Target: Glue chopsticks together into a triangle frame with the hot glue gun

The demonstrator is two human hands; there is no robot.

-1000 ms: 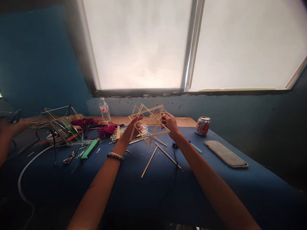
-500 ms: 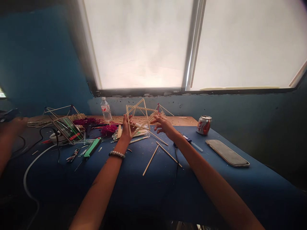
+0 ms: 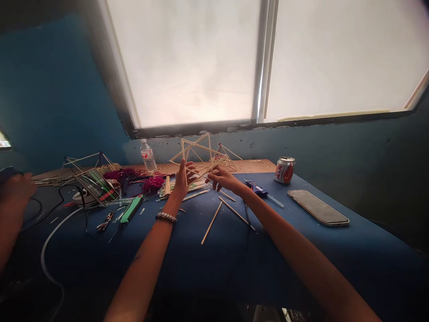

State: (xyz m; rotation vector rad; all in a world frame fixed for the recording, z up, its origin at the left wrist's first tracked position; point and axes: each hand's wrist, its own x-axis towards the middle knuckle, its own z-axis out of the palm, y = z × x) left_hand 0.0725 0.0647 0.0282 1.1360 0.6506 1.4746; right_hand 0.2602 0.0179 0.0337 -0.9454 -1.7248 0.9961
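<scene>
1. The star-shaped frame of thin wooden sticks (image 3: 201, 147) is at my 12 o'clock, held up in the air above the far part of the blue table mat (image 3: 201, 268).
2. My left hand (image 3: 182, 183) rises upright under the frame. Its fingers (image 3: 182, 172) are spread apart and wrapped around the frame's lower sticks, gripping it. A white beaded bracelet (image 3: 166, 218) circles my left wrist.
3. My right hand (image 3: 226, 180) reaches in from 1 o'clock. Its fingertips (image 3: 211, 175) are close together at the frame's lower edge and touch it, but I cannot tell whether they pinch it.
4. Just beyond the frame stands a second stick frame (image 3: 228, 161).
5. Loose sticks (image 3: 211, 229) lie at 12 o'clock, below my hands.
6. A glue gun (image 3: 255, 188) sits at 1 o'clock, near my right hand. A soda can (image 3: 284, 170) and a smartphone (image 3: 318, 208) lie farther out at 2 o'clock.
7. Magenta yarn (image 3: 153, 184), a green utility knife (image 3: 130, 210) and a plastic water bottle (image 3: 148, 155) are at 11 o'clock.
8. Another person's hand (image 3: 16, 188) rests at 10 o'clock.
</scene>
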